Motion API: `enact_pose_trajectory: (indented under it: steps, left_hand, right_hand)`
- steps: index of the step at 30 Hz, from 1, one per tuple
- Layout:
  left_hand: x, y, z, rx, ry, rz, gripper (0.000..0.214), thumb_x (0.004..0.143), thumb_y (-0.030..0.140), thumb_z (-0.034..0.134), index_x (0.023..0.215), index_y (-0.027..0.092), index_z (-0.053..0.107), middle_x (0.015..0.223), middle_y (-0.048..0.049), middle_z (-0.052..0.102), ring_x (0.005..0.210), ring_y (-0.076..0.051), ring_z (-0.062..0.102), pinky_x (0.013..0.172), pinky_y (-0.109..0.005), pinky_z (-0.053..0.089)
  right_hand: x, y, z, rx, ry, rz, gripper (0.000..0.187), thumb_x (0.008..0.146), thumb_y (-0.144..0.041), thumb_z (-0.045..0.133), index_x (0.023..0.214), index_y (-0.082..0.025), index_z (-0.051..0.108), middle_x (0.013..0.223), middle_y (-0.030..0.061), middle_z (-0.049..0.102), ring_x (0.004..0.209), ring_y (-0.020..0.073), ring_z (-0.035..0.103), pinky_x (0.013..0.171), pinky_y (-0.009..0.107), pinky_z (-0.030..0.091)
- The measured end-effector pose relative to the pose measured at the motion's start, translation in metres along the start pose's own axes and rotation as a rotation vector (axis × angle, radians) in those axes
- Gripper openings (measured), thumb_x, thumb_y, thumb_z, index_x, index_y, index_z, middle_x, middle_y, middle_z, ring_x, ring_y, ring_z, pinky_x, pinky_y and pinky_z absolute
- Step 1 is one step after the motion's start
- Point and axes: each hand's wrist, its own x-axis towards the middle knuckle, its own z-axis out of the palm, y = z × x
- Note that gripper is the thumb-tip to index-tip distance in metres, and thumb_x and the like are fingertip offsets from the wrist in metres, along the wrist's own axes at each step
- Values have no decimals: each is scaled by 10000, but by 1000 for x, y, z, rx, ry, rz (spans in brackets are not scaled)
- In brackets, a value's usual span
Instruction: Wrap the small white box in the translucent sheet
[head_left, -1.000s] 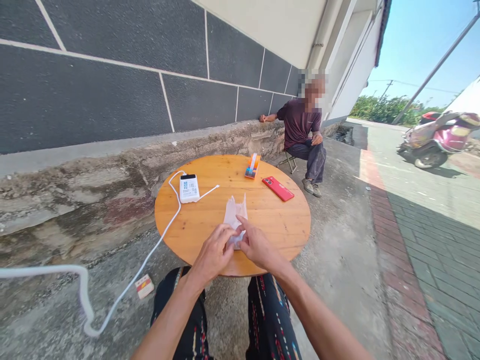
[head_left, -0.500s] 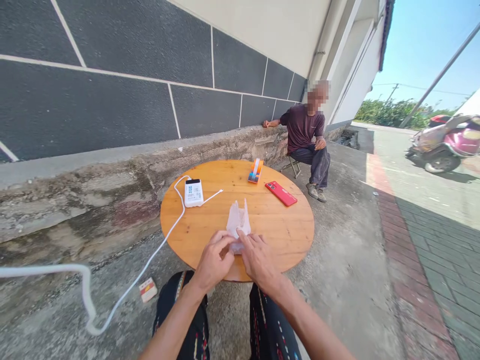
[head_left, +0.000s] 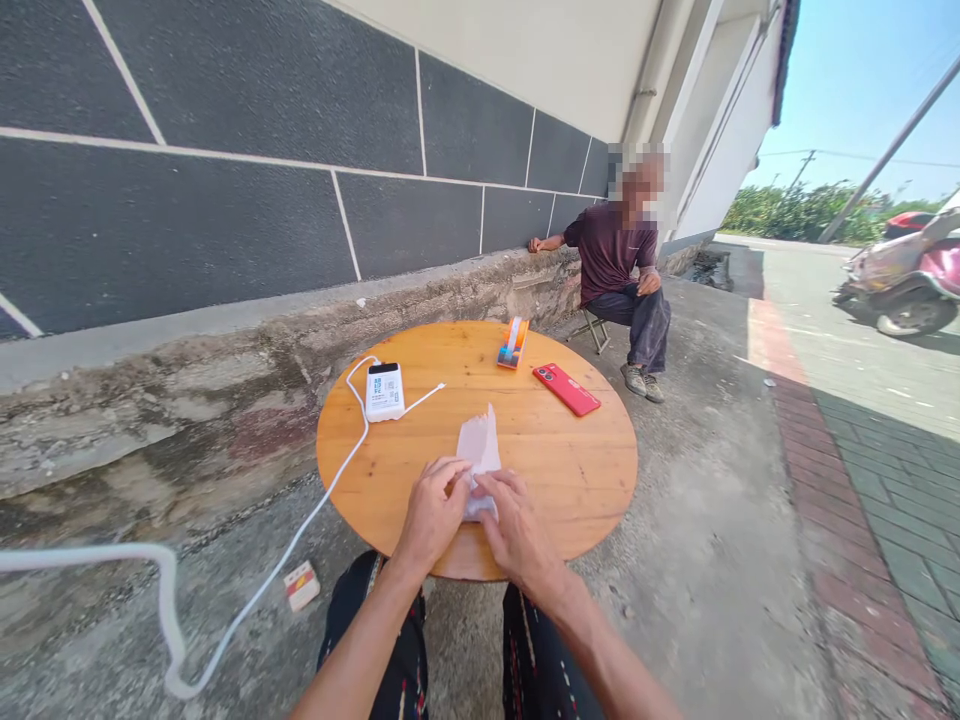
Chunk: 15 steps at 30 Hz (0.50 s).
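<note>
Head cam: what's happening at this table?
A seated person's left hand and right hand both pinch the near end of a thin white crumpled wrapper, which stands up from the round wooden table. Farther back lie a white power bank with a white cable running off the left edge, a red smartphone and a small orange-and-blue object. Another person in a maroon shirt sits by the wall beyond the table.

We see a thin white plastic bag (head_left: 481, 447), crumpled, at frame centre; its near end lies flat, far end stands up.
</note>
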Motion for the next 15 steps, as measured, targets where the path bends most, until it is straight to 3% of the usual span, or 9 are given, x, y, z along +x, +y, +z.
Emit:
enact_pose_trajectory:
  steps: [8, 15]
  left_hand:
    - [8, 4, -1, -4, -60, -50, 244, 822, 150, 459, 857, 192, 697, 940, -50, 687, 944, -189, 609, 865, -326, 464]
    - [12, 6, -4, -99, -82, -187, 261, 828, 227, 435, 803, 169, 688, 828, -29, 693, 805, -166, 616, 731, -250, 444]
  right_hand:
    - [5, 5, -6, 39, -42, -34, 457, 817, -63, 478, 1252, -200, 476, 1211, 110, 571, 1210, 236, 459, 1085, 517, 320]
    - [13, 7, -17, 114, -139, -59, 420, 822, -74, 493, 1221, -203, 490, 1238, 112, 578, 1192, 218, 514, 1021, 443, 417]
